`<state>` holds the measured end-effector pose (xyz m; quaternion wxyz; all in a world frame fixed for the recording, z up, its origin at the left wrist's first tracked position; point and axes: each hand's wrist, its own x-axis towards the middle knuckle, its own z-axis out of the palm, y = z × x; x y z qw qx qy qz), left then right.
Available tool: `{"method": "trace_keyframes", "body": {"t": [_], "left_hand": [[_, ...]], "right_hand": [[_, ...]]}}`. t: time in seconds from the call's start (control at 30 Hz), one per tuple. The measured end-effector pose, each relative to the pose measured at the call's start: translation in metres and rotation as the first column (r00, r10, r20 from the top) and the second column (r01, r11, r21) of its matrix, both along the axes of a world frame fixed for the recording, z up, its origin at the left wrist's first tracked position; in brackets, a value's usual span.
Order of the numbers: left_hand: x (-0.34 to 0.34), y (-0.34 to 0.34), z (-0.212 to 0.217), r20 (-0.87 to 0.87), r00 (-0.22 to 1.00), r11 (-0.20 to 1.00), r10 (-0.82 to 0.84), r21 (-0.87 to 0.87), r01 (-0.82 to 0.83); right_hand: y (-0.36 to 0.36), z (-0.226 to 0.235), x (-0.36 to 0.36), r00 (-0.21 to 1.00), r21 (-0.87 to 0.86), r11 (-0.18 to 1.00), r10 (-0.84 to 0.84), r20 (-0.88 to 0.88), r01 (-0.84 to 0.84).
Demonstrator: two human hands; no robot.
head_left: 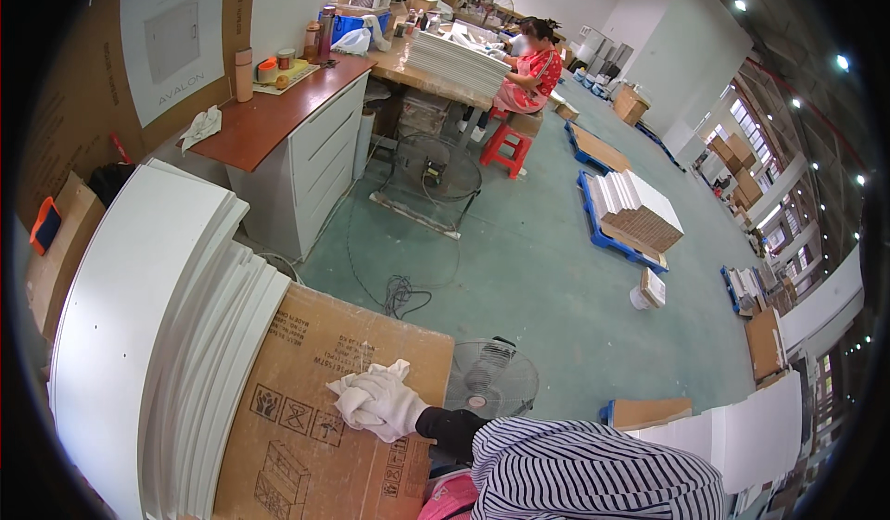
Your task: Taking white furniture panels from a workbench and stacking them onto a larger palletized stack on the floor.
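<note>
My right hand (406, 415) comes in from the lower right in a striped sleeve (593, 469) with a black cuff (451, 430). It appears to wear a white glove and is closed on a crumpled white cloth (371, 395), pressed onto a large cardboard carton (320, 381). The fingers blend into the cloth. A tall stack of white panels (139, 335) stands to the left of the carton. My left hand is out of view.
A floor fan (491, 378) stands beyond the carton and another fan (434, 170) under the worktable. A cable (400, 296) lies on the green floor. A red-topped cabinet (278, 112) stands ahead; a co-worker (533, 66) sits farther off. Panels lie on a blue pallet (603, 237).
</note>
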<state>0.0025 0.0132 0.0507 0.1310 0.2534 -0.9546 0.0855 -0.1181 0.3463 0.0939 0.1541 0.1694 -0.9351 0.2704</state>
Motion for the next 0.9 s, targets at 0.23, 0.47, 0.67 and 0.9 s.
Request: {"method": "trace_keyframes", "body": {"t": [0.23, 0.47, 0.67, 0.9], "left_hand": [[0.0, -0.002, -0.004, 0.015, 1.0, 0.999, 0.017, 0.049, -0.017], [0.0, -0.002, 0.001, 0.024, 1.0, 0.997, -0.003, 0.071, 0.001], [-0.001, -0.001, 0.007, 0.051, 0.999, 0.995, -0.003, 0.102, -0.002], [0.0, -0.003, 0.001, 0.028, 1.0, 0.995, -0.013, 0.104, 0.01]], "right_hand": [[0.001, 0.001, 0.0, 0.999, -0.002, 0.999, 0.04, 0.016, -0.04], [-0.005, 0.008, -0.001, 0.997, -0.039, 0.999, -0.036, -0.073, 0.033], [-0.005, 0.018, -0.002, 1.0, -0.089, 0.996, 0.001, 0.004, 0.0], [-0.004, 0.012, -0.003, 0.999, -0.077, 0.997, -0.006, 0.044, 0.01]]}}
